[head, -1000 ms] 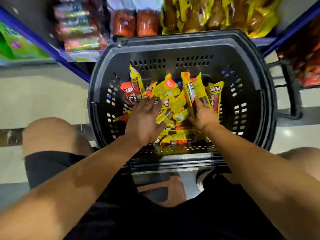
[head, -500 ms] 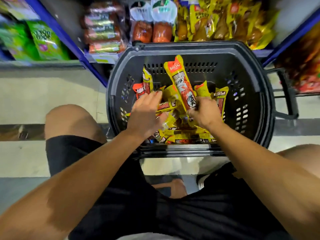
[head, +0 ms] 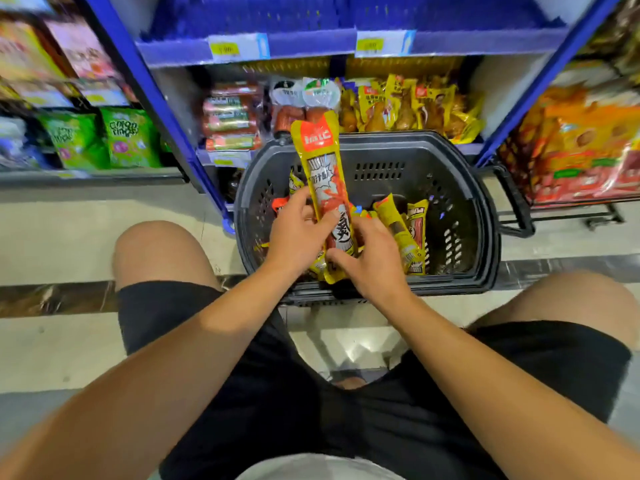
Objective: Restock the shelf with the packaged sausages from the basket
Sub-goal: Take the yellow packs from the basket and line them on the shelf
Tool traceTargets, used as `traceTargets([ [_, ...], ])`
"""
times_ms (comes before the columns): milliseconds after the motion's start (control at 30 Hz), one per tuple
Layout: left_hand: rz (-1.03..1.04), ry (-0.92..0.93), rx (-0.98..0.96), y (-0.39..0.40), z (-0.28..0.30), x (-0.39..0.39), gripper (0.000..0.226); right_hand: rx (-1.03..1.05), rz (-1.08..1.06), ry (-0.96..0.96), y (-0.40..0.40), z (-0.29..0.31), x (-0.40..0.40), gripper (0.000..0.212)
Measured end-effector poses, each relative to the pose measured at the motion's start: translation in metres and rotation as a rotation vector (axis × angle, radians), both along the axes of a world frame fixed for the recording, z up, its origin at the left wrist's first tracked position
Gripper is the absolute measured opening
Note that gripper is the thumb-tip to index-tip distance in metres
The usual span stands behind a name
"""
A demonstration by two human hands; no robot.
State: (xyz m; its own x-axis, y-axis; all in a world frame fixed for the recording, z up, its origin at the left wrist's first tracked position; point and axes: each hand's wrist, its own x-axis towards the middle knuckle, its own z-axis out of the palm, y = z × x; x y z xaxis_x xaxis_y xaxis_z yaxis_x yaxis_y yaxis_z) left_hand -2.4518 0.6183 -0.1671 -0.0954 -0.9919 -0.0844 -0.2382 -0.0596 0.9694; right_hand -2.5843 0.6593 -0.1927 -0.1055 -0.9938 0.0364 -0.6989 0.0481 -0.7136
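We crouch over a black perforated plastic shopping basket (head: pixel 460 216) that sits on the pale floor just in front of a blue metal shelf unit (head: pixel 311 46). Our left hand (head: pixel 298 233) and our right hand (head: pixel 372 261) both close on one long yellow sausage packet with an orange-red top label (head: pixel 322 174), lifted upright above the basket's contents so that its labelled end points toward twelve o'clock, overlapping the basket's far rim. The left hand grips the packet's middle from nine o'clock, with the thumb laid across its front; the right hand pinches its lower end from four o'clock. Down in the basket, toward three o'clock of the hands, lean more yellow sausage packets (head: pixel 403 233), and a few red-and-yellow ends show at ten o'clock beside the left hand. Beyond the basket at twelve o'clock, the lower shelf carries orange-red tubes of sausage in clear wrap (head: pixel 230 116), two round white-labelled packs (head: pixel 304 93) and a row of yellow pouches of brown meat (head: pixel 412 105). At nine o'clock, well apart from the basket, stand green snack bags (head: pixel 104 138). Bare knees and black shorts (head: pixel 346 410) fill the view at six o'clock.
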Motion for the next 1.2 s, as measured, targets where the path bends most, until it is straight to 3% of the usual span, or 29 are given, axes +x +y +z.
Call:
traceTargets([
  [200, -0.026, 0.087, 0.034, -0.012, -0.004, 0.006, 0.025, 0.083, 0.128, 0.088, -0.005, 0.003, -0.016, 0.071],
  [300, -0.034, 0.110, 0.110, -0.028, -0.014, 0.006, 0.026, 0.146, 0.090, 0.103, -0.017, -0.005, -0.044, 0.070],
  [500, -0.089, 0.043, 0.199, -0.069, -0.042, 0.002, 0.032, 0.317, -0.038, 0.249, -0.063, -0.053, -0.107, 0.057],
  [800, -0.038, -0.082, 0.268, -0.091, -0.081, -0.007, 0.017, 0.565, -0.010, 0.486, -0.121, -0.125, -0.135, 0.072],
  [967, -0.026, -0.065, 0.333, -0.095, -0.096, -0.006, 0.036, 0.650, -0.038, 0.518, -0.135, -0.155, -0.134, 0.087],
  [1200, -0.093, -0.083, 0.330, -0.090, -0.101, -0.002, 0.041, 0.574, -0.156, 0.511, -0.136, -0.163, -0.133, 0.062],
])
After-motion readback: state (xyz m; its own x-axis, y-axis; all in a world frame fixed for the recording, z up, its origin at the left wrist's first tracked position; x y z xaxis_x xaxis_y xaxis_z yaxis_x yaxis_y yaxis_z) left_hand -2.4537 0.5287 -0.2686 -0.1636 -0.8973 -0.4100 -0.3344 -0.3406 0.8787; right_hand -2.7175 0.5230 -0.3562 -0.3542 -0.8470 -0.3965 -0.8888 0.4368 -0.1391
